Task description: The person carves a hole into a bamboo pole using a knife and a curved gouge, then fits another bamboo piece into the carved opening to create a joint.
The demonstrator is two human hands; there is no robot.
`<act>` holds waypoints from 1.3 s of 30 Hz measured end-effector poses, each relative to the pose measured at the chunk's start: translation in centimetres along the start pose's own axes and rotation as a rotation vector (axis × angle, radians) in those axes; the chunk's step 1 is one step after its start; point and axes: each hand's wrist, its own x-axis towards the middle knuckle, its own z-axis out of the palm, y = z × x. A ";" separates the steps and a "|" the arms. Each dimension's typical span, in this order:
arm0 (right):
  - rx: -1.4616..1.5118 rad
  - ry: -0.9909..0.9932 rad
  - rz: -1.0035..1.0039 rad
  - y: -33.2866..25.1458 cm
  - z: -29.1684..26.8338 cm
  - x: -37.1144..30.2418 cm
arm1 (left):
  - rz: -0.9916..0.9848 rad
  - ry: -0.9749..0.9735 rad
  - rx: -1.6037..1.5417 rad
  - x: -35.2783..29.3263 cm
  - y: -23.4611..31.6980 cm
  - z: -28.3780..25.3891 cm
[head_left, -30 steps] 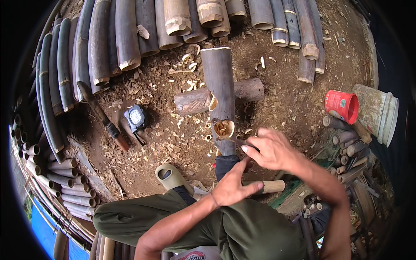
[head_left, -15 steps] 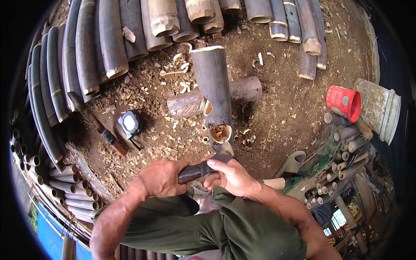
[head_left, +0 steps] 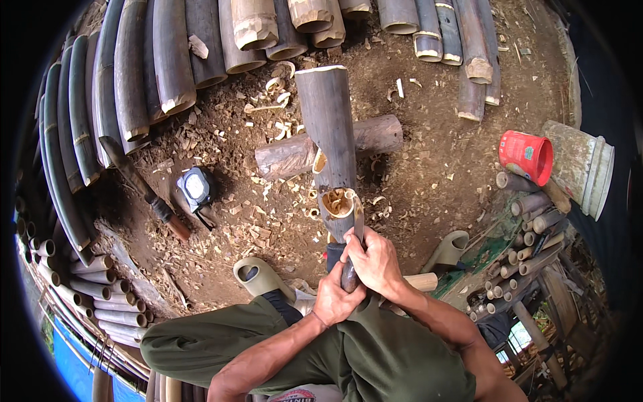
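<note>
My left hand (head_left: 339,296) is wrapped round the dark handle of a knife (head_left: 360,218). Higher up the same tool, my right hand (head_left: 377,266) grips it near the base of the blade, thumb pressed along it. The blade points away from me and lies against the right rim of an opening cut in a bamboo section (head_left: 328,107). Pale shavings sit inside that opening, and a second notch shows on the section's left side farther up. A short bamboo log (head_left: 378,136) lies crosswise under the section. My hands hide the section's near end.
Bamboo lengths (head_left: 174,60) line the far side, with stacked pieces (head_left: 124,311) at left. A long-handled blade (head_left: 161,209) and a tape measure (head_left: 196,187) lie on the ground at left. A red tub (head_left: 526,157) and a dirty white bucket (head_left: 579,167) stand right, above bamboo pieces.
The knife has swung from pointing sideways to pointing away from me, its blade now at the opening's right rim. My left hand moved right and nearer to me; a sandal came into view.
</note>
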 end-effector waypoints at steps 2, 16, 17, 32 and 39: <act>-0.004 -0.046 -0.030 0.7 -0.6 -0.5 | -0.003 -0.012 0.051 -0.2 -0.3 0.3; -0.980 -0.366 -0.660 -5.9 -13.9 1.7 | -0.143 -0.428 -1.019 5.5 5.7 3.4; -1.073 -0.427 -0.624 -6.8 -13.9 2.1 | -0.228 -0.414 -1.260 5.9 6.0 4.0; -0.786 -0.860 -0.423 -6.1 -12.9 8.0 | -0.269 0.049 -1.114 6.2 9.1 4.6; -0.122 -0.547 -0.266 0.5 -7.6 3.0 | -0.374 0.089 -0.196 5.3 9.2 0.5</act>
